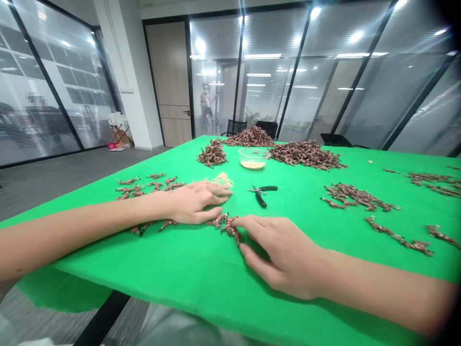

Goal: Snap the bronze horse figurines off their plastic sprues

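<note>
My left hand (196, 202) lies palm down with its fingers stretched out. Its fingertips reach the edge of a small heap of pale grain-like bits (224, 179), and its thumb is close to a small brown horse-like figurine (217, 221). Between the thumb and index finger of my right hand (279, 250) is another brown horse-like figurine (231, 229), resting on the cloth. Several loose figurines (137, 191) are scattered behind my left forearm, and a few more (167, 224) show in front of it, partly covered. Black-handled pliers (264, 191) lie with handles spread beyond my right hand.
A clear plastic tub (254, 158) with pale bits in it stands between large piles of brown figurines (306, 154). Joined strips of brown pieces (355, 196) lie at the right. Green cloth (173, 269) covers the table, whose near edge faces me. Chairs (236, 127) stand behind.
</note>
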`<act>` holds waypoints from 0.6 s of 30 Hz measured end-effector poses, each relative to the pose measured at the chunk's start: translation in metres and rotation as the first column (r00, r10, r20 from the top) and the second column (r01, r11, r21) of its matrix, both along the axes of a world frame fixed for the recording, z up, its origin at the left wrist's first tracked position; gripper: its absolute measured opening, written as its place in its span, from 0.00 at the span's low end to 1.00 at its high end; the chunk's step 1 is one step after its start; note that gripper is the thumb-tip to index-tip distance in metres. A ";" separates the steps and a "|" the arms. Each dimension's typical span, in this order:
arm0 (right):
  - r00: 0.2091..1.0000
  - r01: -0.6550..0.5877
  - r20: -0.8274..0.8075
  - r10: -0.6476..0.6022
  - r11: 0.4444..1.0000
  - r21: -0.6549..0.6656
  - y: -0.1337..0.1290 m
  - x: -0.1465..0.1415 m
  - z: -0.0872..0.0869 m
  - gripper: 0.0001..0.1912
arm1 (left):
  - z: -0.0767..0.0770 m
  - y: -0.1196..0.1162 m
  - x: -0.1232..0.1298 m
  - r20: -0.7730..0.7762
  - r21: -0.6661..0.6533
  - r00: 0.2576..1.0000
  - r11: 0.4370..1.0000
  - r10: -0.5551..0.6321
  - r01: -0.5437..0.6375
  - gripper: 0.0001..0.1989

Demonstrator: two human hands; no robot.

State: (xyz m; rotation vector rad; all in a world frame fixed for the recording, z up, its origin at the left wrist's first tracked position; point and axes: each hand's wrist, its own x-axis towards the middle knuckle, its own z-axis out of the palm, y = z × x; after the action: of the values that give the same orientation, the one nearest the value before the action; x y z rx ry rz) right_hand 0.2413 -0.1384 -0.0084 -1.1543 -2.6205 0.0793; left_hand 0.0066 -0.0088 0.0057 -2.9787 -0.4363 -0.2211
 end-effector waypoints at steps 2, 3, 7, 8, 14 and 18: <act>1.000 -0.003 0.003 0.003 1.000 -0.003 0.000 0.000 0.001 0.16 | 0.000 0.000 0.000 0.008 -0.001 1.000 1.000 0.002 -0.002 0.20; 1.000 -0.003 0.006 0.004 1.000 -0.004 0.000 -0.001 0.001 0.16 | 0.000 0.000 0.000 0.010 0.000 1.000 1.000 0.003 -0.003 0.20; 1.000 -0.001 0.023 0.001 1.000 -0.004 -0.001 -0.001 0.003 0.15 | 0.001 -0.001 0.001 0.009 0.017 1.000 1.000 -0.013 0.013 0.21; 1.000 -0.002 0.021 0.002 1.000 -0.001 -0.001 -0.001 0.003 0.14 | 0.001 -0.001 0.001 0.007 0.025 1.000 1.000 -0.017 0.017 0.21; 1.000 -0.004 0.011 0.004 1.000 0.010 0.000 -0.001 0.002 0.13 | -0.001 0.001 0.000 0.000 0.035 1.000 0.999 -0.029 0.029 0.21; 1.000 -0.004 0.006 0.004 1.000 0.014 -0.001 0.000 0.000 0.11 | 0.000 0.000 0.001 -0.007 0.010 1.000 1.000 -0.021 0.021 0.22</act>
State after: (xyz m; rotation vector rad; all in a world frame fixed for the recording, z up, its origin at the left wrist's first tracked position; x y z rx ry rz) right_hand 0.2410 -0.1393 -0.0081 -1.1459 -2.6242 0.0583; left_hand 0.0073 -0.0085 0.0061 -2.9743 -0.4018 -0.2139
